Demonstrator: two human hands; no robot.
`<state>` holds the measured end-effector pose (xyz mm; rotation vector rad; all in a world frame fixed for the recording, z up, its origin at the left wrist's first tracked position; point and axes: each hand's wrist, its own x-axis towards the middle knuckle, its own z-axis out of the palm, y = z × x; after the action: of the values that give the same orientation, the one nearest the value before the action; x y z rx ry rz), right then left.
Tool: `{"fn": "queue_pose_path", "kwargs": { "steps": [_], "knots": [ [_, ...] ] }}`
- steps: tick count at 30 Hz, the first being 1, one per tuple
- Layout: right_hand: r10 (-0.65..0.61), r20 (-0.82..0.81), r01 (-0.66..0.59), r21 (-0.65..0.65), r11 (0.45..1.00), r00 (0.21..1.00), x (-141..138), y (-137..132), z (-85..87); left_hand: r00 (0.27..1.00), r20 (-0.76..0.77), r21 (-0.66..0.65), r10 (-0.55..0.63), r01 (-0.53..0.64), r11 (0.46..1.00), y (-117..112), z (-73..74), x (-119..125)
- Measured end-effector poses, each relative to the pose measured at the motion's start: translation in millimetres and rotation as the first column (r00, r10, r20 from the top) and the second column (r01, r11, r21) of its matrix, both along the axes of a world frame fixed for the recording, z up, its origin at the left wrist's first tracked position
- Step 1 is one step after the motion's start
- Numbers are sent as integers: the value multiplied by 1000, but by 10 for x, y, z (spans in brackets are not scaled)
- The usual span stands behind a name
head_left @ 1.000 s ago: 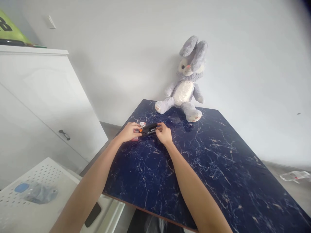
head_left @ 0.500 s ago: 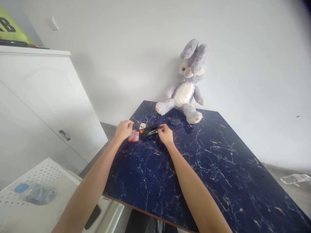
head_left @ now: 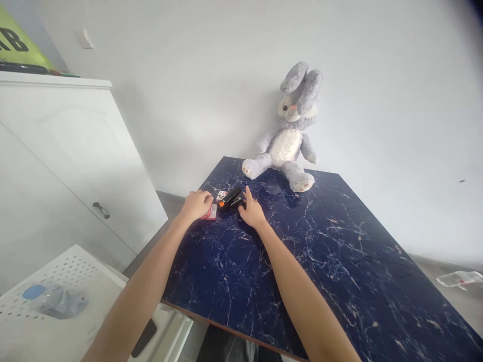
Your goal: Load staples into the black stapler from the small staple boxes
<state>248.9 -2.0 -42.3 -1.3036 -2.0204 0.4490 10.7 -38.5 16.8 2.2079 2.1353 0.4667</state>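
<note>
A black stapler (head_left: 231, 200) with an orange end lies aslant on the dark blue marbled table (head_left: 302, 261). Beside its far end is my right hand (head_left: 252, 212), index finger stretched out and thumb apart, with nothing held; whether it touches the stapler is unclear. My left hand (head_left: 196, 205) hovers over or rests on the red-and-white small boxes (head_left: 212, 213), its fingers loosely bent and apart, partly covering them. Another small white box (head_left: 221, 195) with a dark picture sits just behind the stapler's orange end.
A grey plush rabbit (head_left: 289, 143) sits at the table's back edge against the wall. On the left stand a white cabinet (head_left: 68, 151) and a lower white perforated surface (head_left: 71, 261) with a blue-capped plastic bottle (head_left: 56, 301). Clear packaging (head_left: 458, 279) lies at the far right.
My left hand has moved right, over the red-and-white boxes. The stapler has turned, and my right hand has opened, its index finger now stretched forward.
</note>
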Motion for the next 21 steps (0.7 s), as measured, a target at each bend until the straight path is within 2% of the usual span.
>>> {"fn": "queue_pose_path", "kwargs": {
  "steps": [3, 6, 8, 12, 18, 21],
  "knots": [
    [-35, -14, 35, 53, 998, 999, -16, 22, -32, 996, 73, -7, -58, 58, 998, -14, 60, 60],
    [-90, -49, 93, 43, 995, 995, -11, 49, -44, 990, 137, -122, 33, -17, 992, -60, 122, 54],
    [-95, -48, 97, 24, 995, 994, -5, 59, -38, 992, 108, -163, 62, -44, 986, -98, 139, 38],
    [-70, -15, 70, 17, 997, 997, 0, 40, 9, 999, 28, -177, 39, -33, 984, -125, 105, 27],
    [-57, -8, 57, 0, 998, 998, 9, -2, 81, 993, 88, -96, 81, -72, 993, -61, 37, 16],
    [-55, -25, 55, -4, 998, 998, 17, -1, 78, 992, 93, 21, 82, -84, 996, -61, 48, 62]
  ]
}}
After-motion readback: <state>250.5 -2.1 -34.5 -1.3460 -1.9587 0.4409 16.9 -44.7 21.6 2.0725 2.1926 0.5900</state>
